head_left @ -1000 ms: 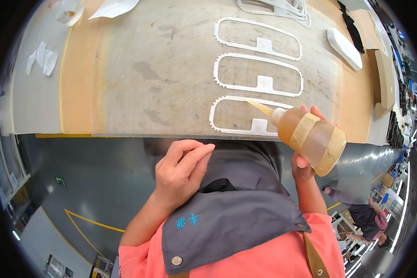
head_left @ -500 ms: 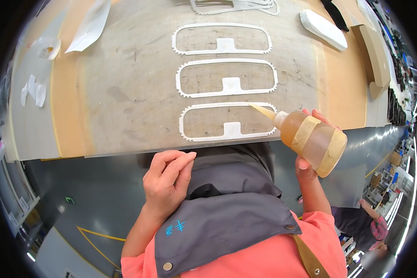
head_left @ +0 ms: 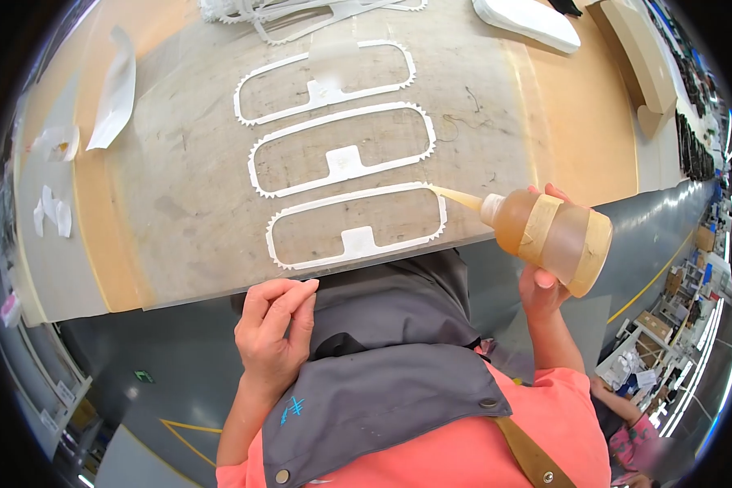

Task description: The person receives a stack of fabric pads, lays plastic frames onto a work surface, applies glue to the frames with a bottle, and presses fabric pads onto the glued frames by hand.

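Note:
My right hand [head_left: 542, 289] is wrapped round a squeeze bottle [head_left: 555, 236] of amber liquid, banded with yellowish tape. The bottle lies tilted, its long tapered nozzle [head_left: 461, 198] pointing left. The nozzle's tip is at the upper right corner of the nearest white toothed frame [head_left: 358, 241]; whether they touch I cannot tell. Beyond it lie a second white frame [head_left: 343, 163] and a third [head_left: 325, 91], each a flat rounded loop with a square tab. At the table's front edge, my left hand [head_left: 270, 329] is closed, thumb and fingertips pressed together; anything between them is hidden.
More white frames [head_left: 301, 24] are piled at the back of the worktable [head_left: 179, 211]. A white pad [head_left: 529, 24] and an open cardboard box [head_left: 638, 61] stand back right. Curled white sheet [head_left: 114, 98] and paper scraps [head_left: 53, 209] lie left. Another person [head_left: 634, 435] is at the lower right.
The view has turned, so the table and frames appear shifted left and slanted. The nozzle tip has moved from the nearest frame's top edge to its upper right corner. Both hands keep their grip.

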{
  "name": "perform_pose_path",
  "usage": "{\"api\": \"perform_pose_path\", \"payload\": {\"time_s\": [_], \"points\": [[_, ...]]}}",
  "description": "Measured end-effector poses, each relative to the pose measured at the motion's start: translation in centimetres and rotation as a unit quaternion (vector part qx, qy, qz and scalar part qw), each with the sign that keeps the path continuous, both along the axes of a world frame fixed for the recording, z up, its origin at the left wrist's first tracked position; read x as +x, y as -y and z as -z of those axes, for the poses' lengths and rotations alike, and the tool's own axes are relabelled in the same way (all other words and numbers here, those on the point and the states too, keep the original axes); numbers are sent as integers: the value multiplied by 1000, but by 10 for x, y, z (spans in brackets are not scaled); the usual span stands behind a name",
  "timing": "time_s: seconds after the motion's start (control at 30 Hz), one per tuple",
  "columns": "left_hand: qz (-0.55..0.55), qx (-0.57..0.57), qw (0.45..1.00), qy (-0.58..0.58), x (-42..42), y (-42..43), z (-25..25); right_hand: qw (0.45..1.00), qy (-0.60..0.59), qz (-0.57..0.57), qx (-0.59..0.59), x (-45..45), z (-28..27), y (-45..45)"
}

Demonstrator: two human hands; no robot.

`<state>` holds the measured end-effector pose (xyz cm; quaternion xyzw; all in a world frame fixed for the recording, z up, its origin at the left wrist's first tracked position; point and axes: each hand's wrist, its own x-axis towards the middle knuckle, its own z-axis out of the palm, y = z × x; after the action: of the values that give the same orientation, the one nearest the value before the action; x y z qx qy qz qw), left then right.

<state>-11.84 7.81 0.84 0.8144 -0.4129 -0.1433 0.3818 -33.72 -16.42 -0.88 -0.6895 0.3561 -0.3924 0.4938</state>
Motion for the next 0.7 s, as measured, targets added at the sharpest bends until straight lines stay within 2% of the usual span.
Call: {"api": "perform_pose_path", "payload": {"time_s": [0.23,0.7], "points": [[12,2,1000,5,-4,5,-1,999,42,13,3,-7,0,-2],[26,-19,999,6,-11,1,-2,997,41,8,61,-31,-2,-15]]}}
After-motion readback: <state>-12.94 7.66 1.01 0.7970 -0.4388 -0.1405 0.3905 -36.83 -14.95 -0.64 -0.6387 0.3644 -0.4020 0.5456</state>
